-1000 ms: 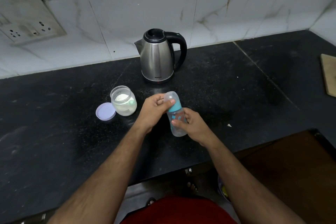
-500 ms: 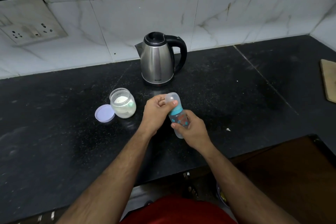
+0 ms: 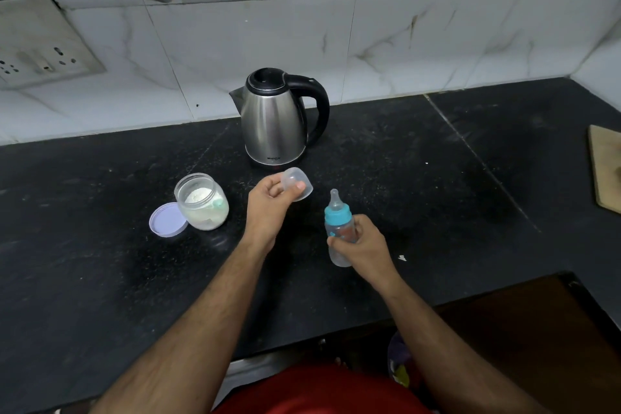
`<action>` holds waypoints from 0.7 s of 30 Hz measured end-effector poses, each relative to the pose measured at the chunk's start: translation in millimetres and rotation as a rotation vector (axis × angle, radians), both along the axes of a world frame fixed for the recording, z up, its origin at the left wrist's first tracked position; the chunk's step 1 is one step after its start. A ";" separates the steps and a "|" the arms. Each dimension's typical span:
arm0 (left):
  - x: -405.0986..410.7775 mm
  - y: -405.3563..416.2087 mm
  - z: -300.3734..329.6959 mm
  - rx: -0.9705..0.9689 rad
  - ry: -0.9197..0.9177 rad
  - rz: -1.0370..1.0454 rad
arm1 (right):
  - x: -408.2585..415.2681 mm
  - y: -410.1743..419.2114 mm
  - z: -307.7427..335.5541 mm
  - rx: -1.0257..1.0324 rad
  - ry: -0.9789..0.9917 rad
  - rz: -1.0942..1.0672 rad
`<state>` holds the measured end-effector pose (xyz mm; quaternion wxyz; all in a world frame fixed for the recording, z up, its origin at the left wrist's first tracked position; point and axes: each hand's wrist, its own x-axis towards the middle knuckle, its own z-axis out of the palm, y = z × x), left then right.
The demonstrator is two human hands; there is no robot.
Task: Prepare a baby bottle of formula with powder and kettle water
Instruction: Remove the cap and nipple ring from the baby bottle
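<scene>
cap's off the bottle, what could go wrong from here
1. The powder jar stands open, its lid beside it, close to the left hand; setting the clear cap down carelessly could knock it over.
2. The right hand holds the bottle tilted above the counter by its body only; twisting off the blue collar might make it slip.
3. The nipple is now exposed and could touch something unclean.

Kettle (image 3: 275,124) stands at the rear of the surface (image 3: 420,195), against the wall. Jar (image 3: 202,201) sits front-left of it, lid (image 3: 167,220) touching the jar's left side. Bottle (image 3: 340,232) is right of the cap (image 3: 297,188), both in front of the kettle. Board (image 3: 606,166) lies far right.
</scene>
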<state>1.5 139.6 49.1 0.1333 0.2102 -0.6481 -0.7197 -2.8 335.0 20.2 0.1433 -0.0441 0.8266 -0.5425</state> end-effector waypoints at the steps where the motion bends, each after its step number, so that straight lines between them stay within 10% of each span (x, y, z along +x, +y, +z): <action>1: -3.1 1.5 -4.4 -0.013 -0.015 0.002 | -5.0 4.6 0.1 -0.006 0.005 -0.011; 21: -87.5 28.9 -62.5 -0.646 -0.351 -0.129 | -58.8 51.1 1.0 -0.003 0.028 0.036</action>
